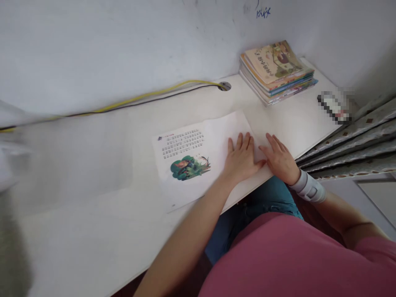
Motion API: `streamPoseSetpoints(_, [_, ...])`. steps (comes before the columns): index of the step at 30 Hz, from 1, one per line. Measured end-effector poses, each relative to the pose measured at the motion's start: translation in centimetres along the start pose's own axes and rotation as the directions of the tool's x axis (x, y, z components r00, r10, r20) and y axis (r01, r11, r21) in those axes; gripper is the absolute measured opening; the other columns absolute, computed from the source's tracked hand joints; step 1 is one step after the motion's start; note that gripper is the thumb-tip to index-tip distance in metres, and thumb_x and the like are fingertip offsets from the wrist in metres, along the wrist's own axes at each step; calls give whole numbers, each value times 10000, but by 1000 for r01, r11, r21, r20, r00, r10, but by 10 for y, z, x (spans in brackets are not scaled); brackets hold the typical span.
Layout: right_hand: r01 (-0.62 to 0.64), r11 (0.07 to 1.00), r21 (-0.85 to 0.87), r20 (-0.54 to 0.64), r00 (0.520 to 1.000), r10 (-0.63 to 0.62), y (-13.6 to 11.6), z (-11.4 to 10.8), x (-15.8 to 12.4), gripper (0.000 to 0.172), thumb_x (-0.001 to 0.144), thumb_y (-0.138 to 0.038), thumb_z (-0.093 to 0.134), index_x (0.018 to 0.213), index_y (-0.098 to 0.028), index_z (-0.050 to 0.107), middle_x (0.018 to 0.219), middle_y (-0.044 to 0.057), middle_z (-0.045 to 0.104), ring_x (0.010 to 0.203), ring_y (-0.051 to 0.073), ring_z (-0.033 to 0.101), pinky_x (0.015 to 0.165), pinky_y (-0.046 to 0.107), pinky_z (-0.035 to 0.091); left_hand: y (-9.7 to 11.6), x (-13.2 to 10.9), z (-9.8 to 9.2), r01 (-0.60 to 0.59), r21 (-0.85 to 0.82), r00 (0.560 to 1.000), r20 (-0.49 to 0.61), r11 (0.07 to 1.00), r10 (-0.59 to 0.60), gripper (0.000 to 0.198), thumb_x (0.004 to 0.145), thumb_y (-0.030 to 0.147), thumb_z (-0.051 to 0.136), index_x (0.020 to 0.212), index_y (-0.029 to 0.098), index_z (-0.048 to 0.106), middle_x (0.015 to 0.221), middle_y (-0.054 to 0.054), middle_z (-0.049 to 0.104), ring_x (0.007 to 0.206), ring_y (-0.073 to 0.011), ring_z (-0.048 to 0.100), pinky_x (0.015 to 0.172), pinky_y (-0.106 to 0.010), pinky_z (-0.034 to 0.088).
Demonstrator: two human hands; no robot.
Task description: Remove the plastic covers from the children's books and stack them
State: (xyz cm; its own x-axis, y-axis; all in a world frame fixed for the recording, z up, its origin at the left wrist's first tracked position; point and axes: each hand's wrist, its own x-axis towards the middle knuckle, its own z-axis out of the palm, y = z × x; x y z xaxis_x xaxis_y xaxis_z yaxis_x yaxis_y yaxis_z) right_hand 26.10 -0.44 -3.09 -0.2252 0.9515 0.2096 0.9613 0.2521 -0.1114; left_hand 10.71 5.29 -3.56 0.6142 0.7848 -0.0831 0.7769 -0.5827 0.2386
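Note:
A printed sheet of paper (185, 194) lies on the white desk, with lines of text and a coloured picture of green plants on its left half. The right half of the paper looks blank, and a slight crease runs down its middle. My left hand (243, 161) rests flat on that blank half, fingers spread and pointing away from me. Just past the paper's right edge is my right hand (281, 161), fingers extended, its thumb close to my left hand. A grey band (307, 187) wraps my right wrist.
A stack of books (275, 70) stands at the desk's far right corner. Nearer lies a pixelated object (334, 108). Yellow and black cables (148, 94) run along the wall into a round hole (225, 86). A patterned curtain (355, 140) hangs at the right edge.

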Motion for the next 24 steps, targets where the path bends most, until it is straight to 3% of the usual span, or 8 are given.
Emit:
streamPoseSetpoints(4, [92,987,-128,29,996,-89,1,-20,6,193,873,-159,486,950,-156,663,1491,160,346,1399,347,229,1042,560,336,0,0,0,1,-21,1000,5,1000,-1,852,845,610,364,1469,47,221,1554,-164,183,1439,-333,103,1145,-562,62])
streamPoseSetpoints(7, [234,951,-201,96,971,-219,10,-34,14,193,870,-139,480,850,-160,671,1484,134,368,1395,341,247,1058,569,301,-1,0,-1,-1,-34,1000,15,999,2,855,840,606,374,1473,54,212,1558,-157,171,1443,-326,81,1146,-560,54])
streamPoseSetpoints(9, [409,882,-234,167,910,-378,19,-41,19,222,883,-127,456,855,-166,672,1466,108,405,1381,310,289,1075,540,293,-1,0,0,-2,-33,1000,13,999,2,856,839,612,373,1474,62,213,1560,-152,168,1444,-322,79,1148,-555,53])
streamPoseSetpoints(12, [658,716,-233,268,751,-603,31,-48,28,237,892,-106,438,894,-159,668,1382,104,506,1323,263,391,1066,481,317,-1,1,1,-8,-18,1000,2,1000,8,852,845,623,351,1475,67,212,1561,-152,169,1443,-326,85,1144,-563,63])
streamPoseSetpoints(15, [770,604,-205,346,635,-691,36,-53,38,213,886,-96,446,908,-142,653,1180,122,637,1174,230,525,988,431,373,-1,1,0,-12,-7,1000,3,1000,12,842,853,618,348,1472,62,219,1557,-160,181,1440,-332,93,1144,-563,63])
streamPoseSetpoints(20, [834,527,-162,504,529,-682,27,-61,54,182,863,-108,454,853,-164,628,802,58,673,824,187,596,985,433,316,0,0,-2,-8,-10,1000,15,1000,8,844,855,628,343,1466,56,235,1555,-163,184,1441,-328,94,1145,-557,58])
streamPoseSetpoints(24, [842,526,-121,536,501,-679,16,-64,57,153,828,-169,498,875,-148,642,815,71,656,852,213,573,1026,471,248,0,-1,-2,-6,11,1000,15,1000,6,857,844,628,368,1464,53,235,1551,-160,200,1440,-324,101,1146,-551,68])
